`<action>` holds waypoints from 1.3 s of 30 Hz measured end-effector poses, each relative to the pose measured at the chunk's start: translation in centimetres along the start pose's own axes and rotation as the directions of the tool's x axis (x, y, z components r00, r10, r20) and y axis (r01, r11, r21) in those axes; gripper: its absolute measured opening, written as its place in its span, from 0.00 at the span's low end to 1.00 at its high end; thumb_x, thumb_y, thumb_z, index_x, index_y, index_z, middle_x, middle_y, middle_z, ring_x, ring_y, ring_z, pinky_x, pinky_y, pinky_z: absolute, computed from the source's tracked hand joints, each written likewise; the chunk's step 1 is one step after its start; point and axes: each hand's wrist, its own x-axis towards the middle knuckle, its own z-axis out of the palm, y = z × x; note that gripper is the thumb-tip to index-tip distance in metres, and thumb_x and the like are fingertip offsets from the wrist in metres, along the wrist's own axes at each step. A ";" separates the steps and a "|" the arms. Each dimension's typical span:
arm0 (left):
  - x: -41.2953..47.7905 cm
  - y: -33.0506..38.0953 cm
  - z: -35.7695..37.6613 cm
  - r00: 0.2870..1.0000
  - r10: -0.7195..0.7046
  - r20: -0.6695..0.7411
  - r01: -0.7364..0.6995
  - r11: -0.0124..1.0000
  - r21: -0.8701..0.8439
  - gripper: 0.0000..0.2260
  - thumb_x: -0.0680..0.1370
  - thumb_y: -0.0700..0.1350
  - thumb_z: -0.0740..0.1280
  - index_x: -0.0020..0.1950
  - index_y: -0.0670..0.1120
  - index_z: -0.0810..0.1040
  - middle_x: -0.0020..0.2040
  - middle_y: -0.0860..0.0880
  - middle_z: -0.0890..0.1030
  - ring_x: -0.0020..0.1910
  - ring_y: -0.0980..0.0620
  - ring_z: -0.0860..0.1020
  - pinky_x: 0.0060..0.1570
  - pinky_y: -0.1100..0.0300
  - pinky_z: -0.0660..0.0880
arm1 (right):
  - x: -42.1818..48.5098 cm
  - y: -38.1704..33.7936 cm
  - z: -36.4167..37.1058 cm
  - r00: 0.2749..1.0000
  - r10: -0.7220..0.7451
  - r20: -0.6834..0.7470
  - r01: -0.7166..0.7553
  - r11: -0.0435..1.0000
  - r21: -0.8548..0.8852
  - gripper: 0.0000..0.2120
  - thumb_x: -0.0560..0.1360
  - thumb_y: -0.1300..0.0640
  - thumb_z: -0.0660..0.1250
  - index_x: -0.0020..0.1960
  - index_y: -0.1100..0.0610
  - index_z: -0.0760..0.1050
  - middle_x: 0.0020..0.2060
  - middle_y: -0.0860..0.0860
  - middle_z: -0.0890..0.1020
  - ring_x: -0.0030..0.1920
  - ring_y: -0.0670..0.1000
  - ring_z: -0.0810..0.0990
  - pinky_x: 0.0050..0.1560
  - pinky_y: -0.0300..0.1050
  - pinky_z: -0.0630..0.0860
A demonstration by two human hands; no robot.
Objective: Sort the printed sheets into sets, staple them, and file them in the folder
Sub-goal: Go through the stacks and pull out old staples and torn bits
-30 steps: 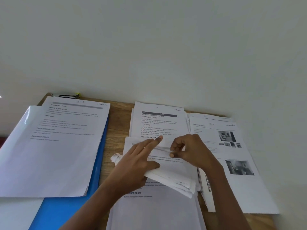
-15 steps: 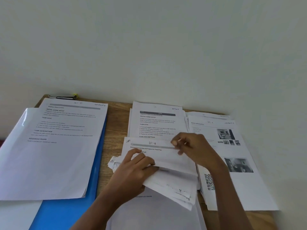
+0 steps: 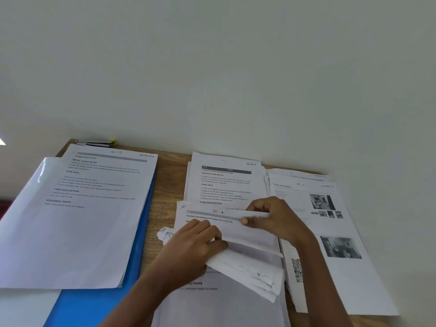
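While the fingers of my left hand curl round the folded-back bundle to hold it aside, my right hand pinches the SEC-A sheet by its top edge, probably to read its label. Both lie at the near middle of the surface. I count four stacks, one blue folder under the left stack, and one stapler at the far left corner.

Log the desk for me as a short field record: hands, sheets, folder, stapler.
left hand: grips the folded-back sheets of the middle pile
right hand: pinches the SEC-A sheet at its top edge
blue folder: left, under a printed set
stapler: likely, far left corner by wall
other piles: wardrobe pile behind, photo pile right
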 end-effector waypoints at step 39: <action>10.2 -8.4 -3.1 0.440 -0.145 0.886 0.883 0.247 -0.398 0.42 0.67 0.78 0.47 0.47 0.45 0.84 0.50 0.44 0.84 0.43 0.51 0.82 0.49 0.61 0.79 | -2.0 -1.9 -9.1 0.555 0.110 -0.824 0.116 0.971 0.208 0.14 0.78 0.55 0.64 0.58 0.64 0.76 0.50 0.56 0.80 0.40 0.42 0.78 0.36 0.31 0.73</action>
